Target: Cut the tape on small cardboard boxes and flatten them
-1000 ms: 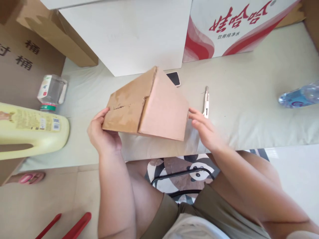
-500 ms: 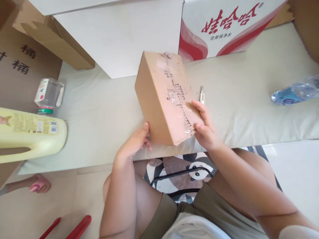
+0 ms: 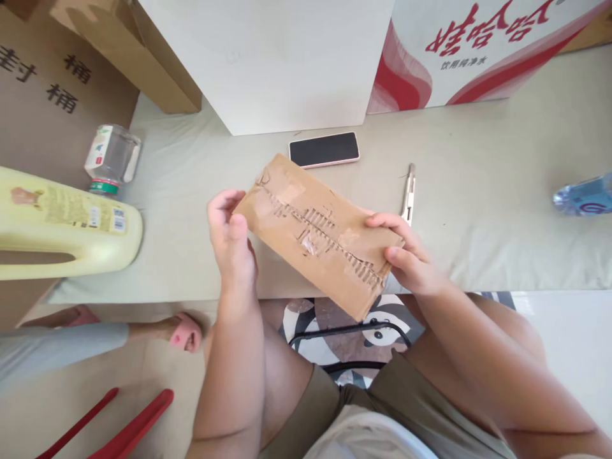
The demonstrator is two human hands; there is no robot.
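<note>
I hold a small brown cardboard box (image 3: 315, 233) over the near edge of a pale green table (image 3: 478, 210). Its top face shows torn tape along the seam. My left hand (image 3: 232, 239) grips the box's left end, fingers wrapped round the corner. At the right end, my right hand (image 3: 406, 258) is closed on the box, thumb on the near side. A small utility knife (image 3: 408, 194) lies on the table just beyond my right hand. A black phone with a pink rim (image 3: 324, 150) lies behind the box.
A large yellow jug (image 3: 62, 223) and a clear jar with a green lid (image 3: 112, 159) lie at the left. White box (image 3: 272, 57) and red-and-white carton (image 3: 478, 44) stand behind. Water bottle (image 3: 583, 194) far right. Another person's leg in a pink sandal (image 3: 184, 331) is lower left.
The box has been turned from upright on its end to lying flat with the taped face up. My left hand moved to its left end. A person's leg came in at lower left.
</note>
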